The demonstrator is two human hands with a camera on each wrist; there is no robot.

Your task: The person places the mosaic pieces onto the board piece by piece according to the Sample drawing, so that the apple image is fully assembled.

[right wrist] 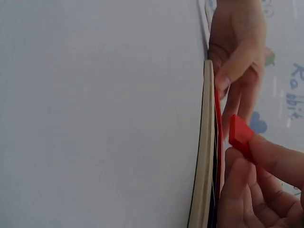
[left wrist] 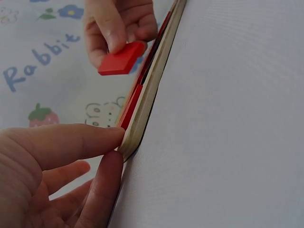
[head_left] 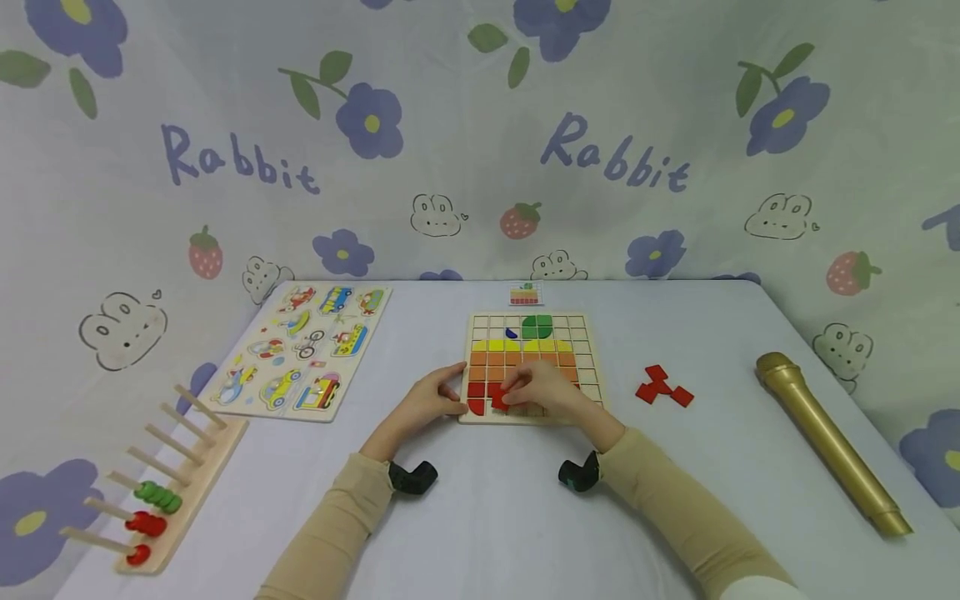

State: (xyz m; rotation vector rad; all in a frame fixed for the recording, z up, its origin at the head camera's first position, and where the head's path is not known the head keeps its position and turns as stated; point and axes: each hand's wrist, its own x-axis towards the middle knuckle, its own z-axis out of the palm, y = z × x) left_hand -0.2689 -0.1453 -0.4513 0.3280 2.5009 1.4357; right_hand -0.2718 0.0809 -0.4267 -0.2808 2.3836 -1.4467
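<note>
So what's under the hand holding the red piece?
Under the right hand lies the grid board, with orange rows and a red row showing around it. The red piece is pinched above the board. The squares directly beneath the hand are covered.

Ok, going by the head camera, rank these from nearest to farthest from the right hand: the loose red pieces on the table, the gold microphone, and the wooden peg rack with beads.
From the right hand:
1. Loose red pieces, just to its right on the table.
2. Gold microphone, farther right near the table's edge.
3. Wooden peg rack, far off at the left front corner, beyond the left hand.
</note>
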